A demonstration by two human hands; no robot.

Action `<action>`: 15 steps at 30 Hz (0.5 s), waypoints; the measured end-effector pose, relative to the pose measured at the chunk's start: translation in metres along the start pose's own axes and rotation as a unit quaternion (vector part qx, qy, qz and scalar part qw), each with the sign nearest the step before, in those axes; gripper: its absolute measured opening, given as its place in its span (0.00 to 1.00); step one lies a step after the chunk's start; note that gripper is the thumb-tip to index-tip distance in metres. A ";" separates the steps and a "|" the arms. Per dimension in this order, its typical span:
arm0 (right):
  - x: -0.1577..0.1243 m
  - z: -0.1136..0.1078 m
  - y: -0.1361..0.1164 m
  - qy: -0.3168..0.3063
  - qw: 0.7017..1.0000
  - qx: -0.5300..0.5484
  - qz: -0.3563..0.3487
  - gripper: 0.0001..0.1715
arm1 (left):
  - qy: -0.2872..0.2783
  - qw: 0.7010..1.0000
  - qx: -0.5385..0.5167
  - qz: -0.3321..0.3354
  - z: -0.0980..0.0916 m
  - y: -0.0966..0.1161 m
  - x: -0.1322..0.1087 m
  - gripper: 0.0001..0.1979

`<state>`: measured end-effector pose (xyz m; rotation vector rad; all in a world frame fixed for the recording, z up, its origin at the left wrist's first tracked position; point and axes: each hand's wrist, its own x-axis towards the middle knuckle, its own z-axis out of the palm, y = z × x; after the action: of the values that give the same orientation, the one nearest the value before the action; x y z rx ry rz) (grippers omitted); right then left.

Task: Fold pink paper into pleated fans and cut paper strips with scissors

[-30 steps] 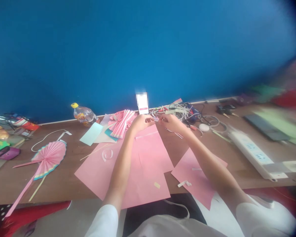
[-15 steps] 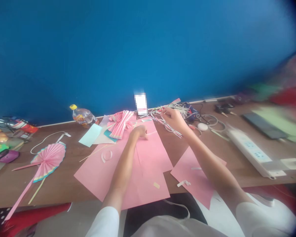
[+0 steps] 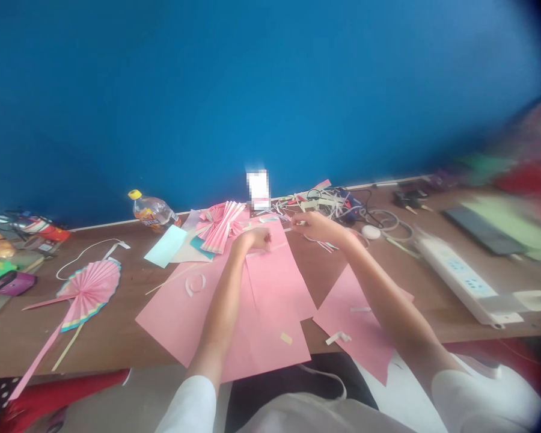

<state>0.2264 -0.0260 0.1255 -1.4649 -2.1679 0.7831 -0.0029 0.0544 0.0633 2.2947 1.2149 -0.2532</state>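
Observation:
My left hand [image 3: 255, 239], fingers curled, rests near the far edge of a large pink paper sheet [image 3: 270, 294]. A pale strip [image 3: 279, 245] lies on the sheet beside it; whatever those fingers hold is hidden. Just to the right, over the brown table, my right hand [image 3: 313, 225] is closed in a pinch. A thin whitish strip shows by its fingertips, but I cannot make out what they hold. A pleated pink paper fan piece [image 3: 223, 227] stands left of my left hand. Beyond my right hand lies a tangle of white paper strips [image 3: 338, 204].
At left lies a pink folded fan [image 3: 90, 288] with blue edging. A bottle [image 3: 153, 211] with a yellow cap leans near the wall. A smaller pink sheet [image 3: 356, 325] bears white scraps. A power strip [image 3: 460, 276] and a dark phone [image 3: 482, 230] lie at right.
My right hand has come down slightly toward me, away from the tangle of strips. My left hand has turned a little and shifted slightly up the sheet, still curled.

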 end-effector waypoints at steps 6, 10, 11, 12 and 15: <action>0.003 -0.001 0.007 -0.033 0.999 -0.026 -0.032 0.10 | -0.040 0.998 0.032 -0.033 0.007 0.013 0.005 0.15; 0.003 0.000 0.007 -0.081 0.995 -0.010 -0.063 0.10 | -0.039 0.998 0.041 -0.024 0.006 0.016 0.004 0.13; 0.003 0.000 0.007 -0.089 0.994 -0.009 -0.068 0.11 | -0.037 0.998 0.041 -0.022 0.005 0.015 0.003 0.12; 0.003 0.001 0.007 -0.096 0.992 -0.007 -0.075 0.11 | -0.035 0.998 0.042 -0.019 0.004 0.015 0.002 0.11; 0.003 0.005 0.007 -0.110 0.989 -0.003 -0.098 0.10 | -0.025 0.999 0.037 0.006 -0.002 0.012 -0.003 0.10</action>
<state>0.2268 -0.0219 0.1176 -1.1918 -2.4343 0.9044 0.0052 0.0482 0.0703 2.3438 1.1861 -0.3545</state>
